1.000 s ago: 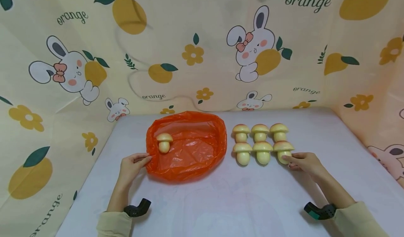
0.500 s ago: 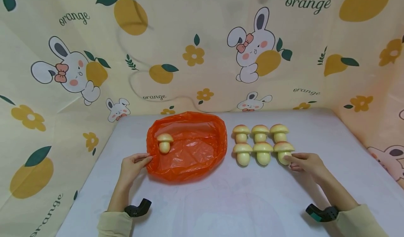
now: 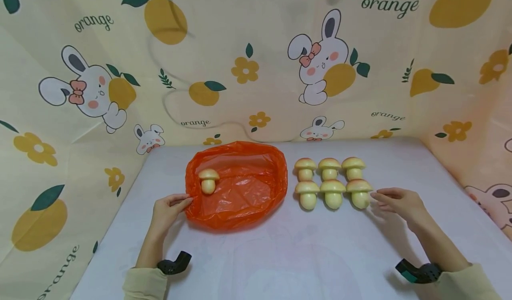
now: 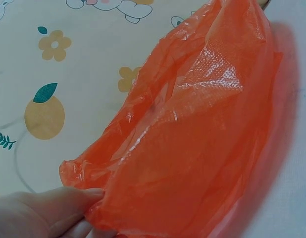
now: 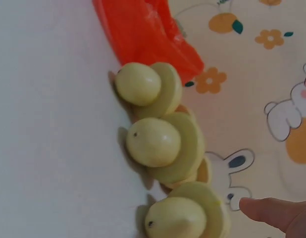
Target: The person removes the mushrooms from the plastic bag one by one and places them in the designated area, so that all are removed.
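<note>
An orange-red plastic bag (image 3: 236, 222) lies with its mouth spread wide on the table. My left hand (image 3: 170, 209) pinches its left rim between thumb and fingers, which the left wrist view shows close up. Inside the bag, on the left, rests one toy mushroom (image 3: 208, 181). To the right of the bag several more mushrooms are laid in two rows, caps away from me. Just right of the front row's rightmost mushroom (image 3: 359, 194) is my right hand (image 3: 404, 204), holding nothing, its fingers extended toward the stem with a small gap.
The white table (image 3: 256, 264) carries the bag and mushrooms near its back edge. Behind and at both sides hangs a cloth (image 3: 256, 24) printed with rabbits and oranges. A black wrist device (image 3: 418, 272) sits on the right forearm, another (image 3: 174, 263) on the left.
My right hand has let go of the front-right mushroom's stem and drawn back to the right. That mushroom stays in its row. The left hand and bag have not moved.
</note>
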Demonstrator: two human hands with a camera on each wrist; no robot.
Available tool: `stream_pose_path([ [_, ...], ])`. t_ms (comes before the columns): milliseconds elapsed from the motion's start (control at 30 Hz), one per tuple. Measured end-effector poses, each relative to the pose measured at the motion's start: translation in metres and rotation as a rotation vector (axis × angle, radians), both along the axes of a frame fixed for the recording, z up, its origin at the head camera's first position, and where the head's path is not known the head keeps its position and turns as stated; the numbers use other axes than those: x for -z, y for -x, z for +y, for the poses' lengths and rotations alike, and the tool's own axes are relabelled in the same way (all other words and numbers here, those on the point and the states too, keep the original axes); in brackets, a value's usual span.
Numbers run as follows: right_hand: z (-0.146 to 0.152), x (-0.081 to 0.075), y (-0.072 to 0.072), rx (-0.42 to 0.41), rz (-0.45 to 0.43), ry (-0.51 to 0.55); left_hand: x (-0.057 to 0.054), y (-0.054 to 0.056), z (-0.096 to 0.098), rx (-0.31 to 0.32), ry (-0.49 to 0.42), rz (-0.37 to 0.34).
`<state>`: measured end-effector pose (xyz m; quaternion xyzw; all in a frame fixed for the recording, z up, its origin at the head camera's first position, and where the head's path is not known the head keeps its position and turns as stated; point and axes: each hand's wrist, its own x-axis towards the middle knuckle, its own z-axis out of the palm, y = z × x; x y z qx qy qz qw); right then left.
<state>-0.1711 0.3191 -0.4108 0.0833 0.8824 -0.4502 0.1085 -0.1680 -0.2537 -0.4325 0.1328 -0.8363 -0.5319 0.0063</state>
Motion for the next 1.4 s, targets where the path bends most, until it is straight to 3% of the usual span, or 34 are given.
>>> stream_pose_path([
  [267,-0.012,-0.012,-0.003,-0.029,0.053,0.002,0.002,-0.001,-0.001,0.002,-0.014,0.049],
  [600,-0.038,-0.013,-0.004,-0.1,0.098,0.085,0.0,0.0,0.0,-0.002,0.01,0.006],
  [833,-0.058,-0.013,-0.002,-0.128,0.098,0.182,0.0,0.0,-0.001,0.003,0.013,0.027],
  [1200,-0.085,-0.018,0.0,-0.167,0.133,0.249,0.002,0.0,-0.001,-0.001,0.021,0.018],
  [1400,-0.1,-0.017,0.002,-0.232,0.132,0.265,0.002,-0.001,-0.001,0.005,0.033,0.011],
])
